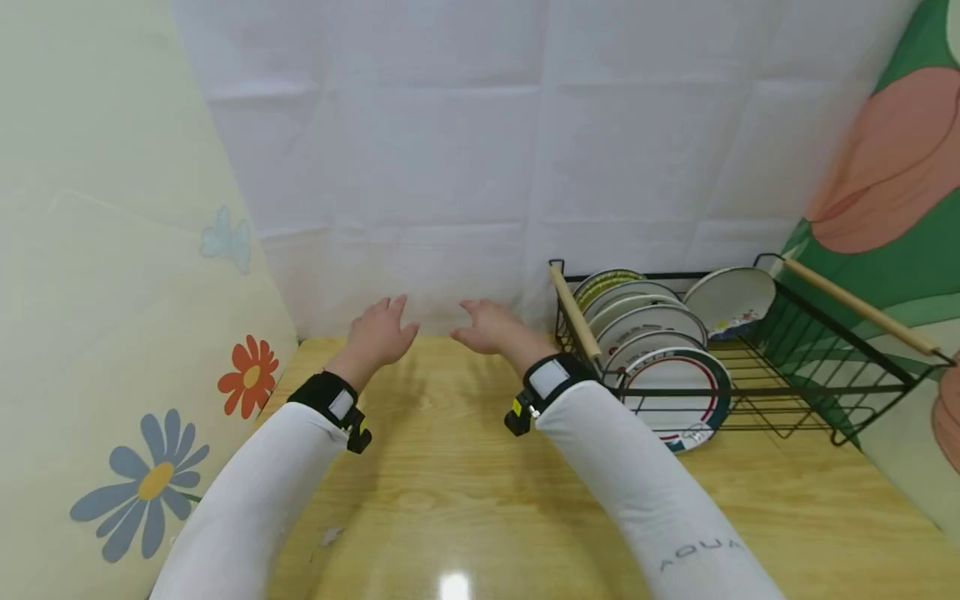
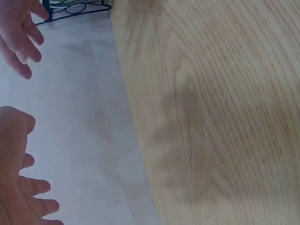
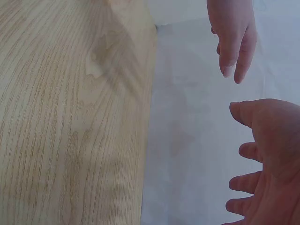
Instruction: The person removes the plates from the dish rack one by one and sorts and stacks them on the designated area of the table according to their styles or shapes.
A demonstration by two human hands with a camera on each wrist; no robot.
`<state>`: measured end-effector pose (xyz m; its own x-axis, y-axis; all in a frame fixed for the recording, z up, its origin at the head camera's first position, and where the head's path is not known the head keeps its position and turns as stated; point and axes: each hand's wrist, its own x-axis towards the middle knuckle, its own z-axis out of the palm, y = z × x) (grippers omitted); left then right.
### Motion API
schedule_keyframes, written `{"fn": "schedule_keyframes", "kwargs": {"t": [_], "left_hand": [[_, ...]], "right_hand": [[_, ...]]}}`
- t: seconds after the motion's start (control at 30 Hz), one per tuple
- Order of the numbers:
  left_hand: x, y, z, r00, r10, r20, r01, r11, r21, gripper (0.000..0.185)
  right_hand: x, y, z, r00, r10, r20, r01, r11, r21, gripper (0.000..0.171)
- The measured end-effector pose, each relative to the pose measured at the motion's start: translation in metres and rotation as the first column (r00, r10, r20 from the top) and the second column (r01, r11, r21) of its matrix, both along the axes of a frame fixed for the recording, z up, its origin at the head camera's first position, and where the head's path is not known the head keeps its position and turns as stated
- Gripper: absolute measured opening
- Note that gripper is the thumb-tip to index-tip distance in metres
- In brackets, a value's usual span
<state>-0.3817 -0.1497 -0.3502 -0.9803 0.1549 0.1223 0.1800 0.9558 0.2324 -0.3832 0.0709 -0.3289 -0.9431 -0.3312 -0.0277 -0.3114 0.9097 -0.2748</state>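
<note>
Here, both the left hand (image 1: 381,332) and right hand (image 1: 489,327) are held relaxed and empty above the table (image 1: 450,467); the rack (image 1: 757,392), at three o'clock, is probably best approached slowly.

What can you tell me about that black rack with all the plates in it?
The dish rack is a black wire basket standing on the wooden table at the right, against the white backdrop. A pale wooden handle runs along each of its two sides. Round plates stand on edge in a row at its left end, mostly white with coloured rims, and one more plate leans at the back. The rest of the rack holds nothing. Neither hand touches it; the right hand is nearer.
</note>
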Motion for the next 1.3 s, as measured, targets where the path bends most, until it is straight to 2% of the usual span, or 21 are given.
{"fn": "schedule_keyframes", "kwargs": {"t": [0.17,0.37,0.53,0.63,0.83,1.03,1.13,1.3], "left_hand": [[0.003,-0.003,0.003,1.0,0.004,0.007,-0.004,1.0,-0.002,0.068],[0.004,-0.005,0.01,0.999,-0.019,-0.027,0.02,0.999,0.028,0.068],[0.012,-0.01,0.021,0.999,-0.013,-0.042,0.018,0.993,0.117,0.068],[0.017,-0.011,0.026,0.999,-0.037,-0.024,0.041,0.974,0.222,0.069],[0.034,-0.003,0.028,0.994,-0.102,0.035,0.077,0.899,0.432,0.069],[0.049,0.02,0.018,0.982,-0.181,0.045,0.123,0.809,0.575,0.066],[0.058,0.034,0.01,0.97,-0.239,0.042,0.158,0.753,0.639,0.063],[0.071,0.059,-0.007,0.952,-0.306,0.025,0.198,0.673,0.713,0.058]], "right_hand": [[0.001,-0.001,-0.002,0.999,0.018,0.028,-0.017,0.999,-0.039,0.076],[0.002,-0.002,0.004,0.999,0.029,0.023,-0.027,0.997,-0.068,0.075],[0.007,-0.007,0.024,0.995,0.103,-0.006,-0.103,0.99,-0.099,0.075],[0.014,-0.006,0.043,0.993,0.119,-0.014,-0.12,0.988,-0.096,0.074],[0.028,0.006,0.078,0.99,0.138,0.016,-0.136,0.988,-0.075,0.076],[0.035,0.037,0.106,0.984,0.17,0.052,-0.166,0.984,-0.07,0.074],[0.036,0.06,0.114,0.984,0.169,0.063,-0.165,0.984,-0.061,0.07],[0.035,0.102,0.117,0.987,0.146,0.061,-0.142,0.988,-0.055,0.061]]}}
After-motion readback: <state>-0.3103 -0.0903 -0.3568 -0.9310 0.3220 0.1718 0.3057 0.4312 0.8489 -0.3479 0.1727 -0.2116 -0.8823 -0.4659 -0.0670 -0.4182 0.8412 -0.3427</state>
